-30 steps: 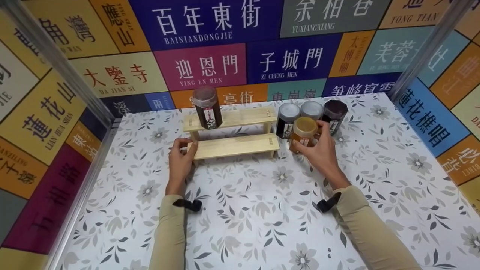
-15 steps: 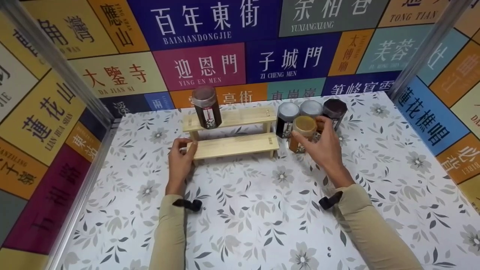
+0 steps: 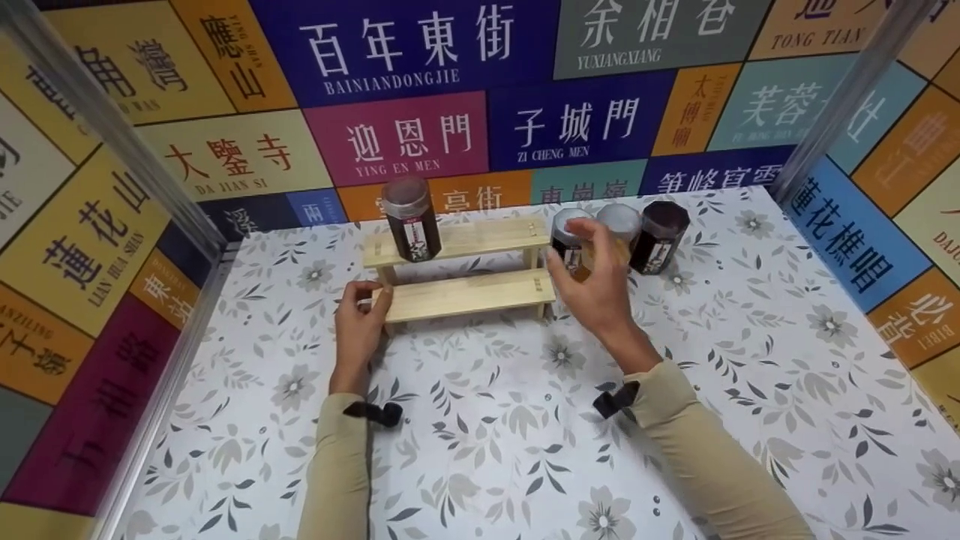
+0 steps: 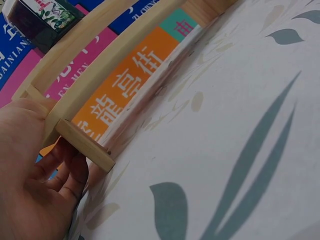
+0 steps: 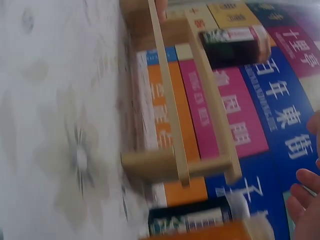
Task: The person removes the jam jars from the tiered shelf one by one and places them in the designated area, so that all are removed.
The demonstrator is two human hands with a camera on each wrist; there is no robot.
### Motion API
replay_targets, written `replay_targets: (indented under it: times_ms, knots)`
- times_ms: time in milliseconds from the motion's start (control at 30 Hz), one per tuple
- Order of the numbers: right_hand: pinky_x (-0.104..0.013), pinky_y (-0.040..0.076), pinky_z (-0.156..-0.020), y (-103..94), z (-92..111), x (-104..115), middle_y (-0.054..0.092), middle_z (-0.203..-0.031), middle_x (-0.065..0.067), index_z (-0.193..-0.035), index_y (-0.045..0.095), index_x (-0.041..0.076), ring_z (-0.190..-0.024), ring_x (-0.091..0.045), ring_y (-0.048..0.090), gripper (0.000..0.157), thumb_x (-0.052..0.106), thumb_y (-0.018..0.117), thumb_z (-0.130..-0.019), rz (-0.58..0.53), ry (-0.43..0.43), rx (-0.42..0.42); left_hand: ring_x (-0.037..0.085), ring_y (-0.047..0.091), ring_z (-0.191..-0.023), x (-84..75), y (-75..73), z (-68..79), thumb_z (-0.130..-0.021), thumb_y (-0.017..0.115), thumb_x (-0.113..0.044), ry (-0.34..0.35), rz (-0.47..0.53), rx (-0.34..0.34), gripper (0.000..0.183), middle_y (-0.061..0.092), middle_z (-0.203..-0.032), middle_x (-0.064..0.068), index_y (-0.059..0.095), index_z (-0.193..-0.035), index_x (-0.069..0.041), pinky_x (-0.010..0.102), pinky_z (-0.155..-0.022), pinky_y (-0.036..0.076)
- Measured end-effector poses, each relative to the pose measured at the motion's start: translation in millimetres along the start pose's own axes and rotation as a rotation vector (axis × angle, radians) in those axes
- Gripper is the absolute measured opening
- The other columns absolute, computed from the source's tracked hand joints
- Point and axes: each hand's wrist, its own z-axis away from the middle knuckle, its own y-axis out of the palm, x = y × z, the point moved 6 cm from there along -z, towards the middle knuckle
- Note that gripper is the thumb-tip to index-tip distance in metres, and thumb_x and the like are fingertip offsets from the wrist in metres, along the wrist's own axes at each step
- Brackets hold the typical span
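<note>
My left hand (image 3: 358, 321) pinches the left end of a two-tier wooden display rack (image 3: 469, 295); the left wrist view shows its thumb above the board and fingers curled below. A dark jar (image 3: 414, 225) with a label stands on the upper step, toward the left. Off the rack's right end, my right hand (image 3: 600, 294) is raised with its fingers spread, and I see nothing in its grip. It partly covers an amber jar (image 5: 210, 233), which appears apart from the fingers in the right wrist view.
Behind the amber jar are two jars with pale lids, one dark-filled (image 3: 564, 256) and one farther back (image 3: 621, 219). A dark-lidded jar (image 3: 660, 238) stands to their right. Sign-printed panels (image 3: 577, 120) wall in the floral tabletop (image 3: 480, 420) at the back and sides.
My right hand has come off the amber jar and moved left toward the rack's right end, fingers spreading. My left hand keeps its pinch on the rack.
</note>
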Motion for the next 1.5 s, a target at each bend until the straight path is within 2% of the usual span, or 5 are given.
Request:
replay_targets:
  times_ms: [233,400,600,1133,1500]
  knots:
    - [-0.048,0.05,-0.116,69.0,-3,15,0.059,-0.151,-0.013,-0.152,0.05,0.007,-0.143,-0.02,0.056,0.058,0.025,0.075,-0.104,-0.099,-0.007,0.207,0.022,0.06,-0.083,-0.8,-2.0,-1.6,-0.104,0.075,-0.036,0.013,-0.009,-0.008,0.035,0.066,-0.121,0.01,0.066,-0.126,-0.01,0.024,-0.065,0.051]
    - [-0.043,0.046,-0.122,105.0,-13,24,0.055,-0.154,-0.011,-0.156,0.045,0.005,-0.147,-0.021,0.052,0.067,0.032,0.076,-0.103,-0.092,-0.016,0.262,0.022,0.062,-0.086,-2.7,-2.4,-1.6,-0.104,0.074,-0.037,0.026,-0.005,0.002,0.036,0.065,-0.121,0.01,0.065,-0.126,-0.01,0.024,-0.067,0.052]
    - [-0.039,0.043,-0.126,138.5,-21,28,0.045,-0.164,-0.004,-0.164,0.034,0.017,-0.152,-0.022,0.048,0.08,0.038,0.079,-0.101,-0.184,0.081,0.333,0.023,0.064,-0.092,-1.9,-1.6,-2.4,-0.105,0.074,-0.036,0.039,-0.018,0.002,0.036,0.065,-0.123,0.012,0.065,-0.128,-0.009,0.025,-0.07,0.053]
    - [-0.044,0.047,-0.122,176.7,-28,31,0.044,-0.165,-0.012,-0.168,0.028,0.017,-0.148,-0.035,0.054,0.091,0.029,0.085,-0.097,-0.265,0.191,0.338,0.023,0.061,-0.086,1.9,-0.3,-2.5,-0.105,0.074,-0.039,0.032,-0.009,0.003,0.035,0.065,-0.118,0.008,0.065,-0.126,-0.013,0.026,-0.068,0.051]
    - [-0.038,0.05,-0.118,196.7,-28,38,0.052,-0.16,-0.011,-0.167,0.032,0.014,-0.147,-0.024,0.054,0.095,0.031,0.089,-0.093,-0.205,0.197,0.296,0.024,0.062,-0.088,1.7,-0.6,0.9,-0.105,0.073,-0.039,0.032,0.005,0.013,0.037,0.063,-0.12,0.009,0.064,-0.128,-0.012,0.027,-0.068,0.052]
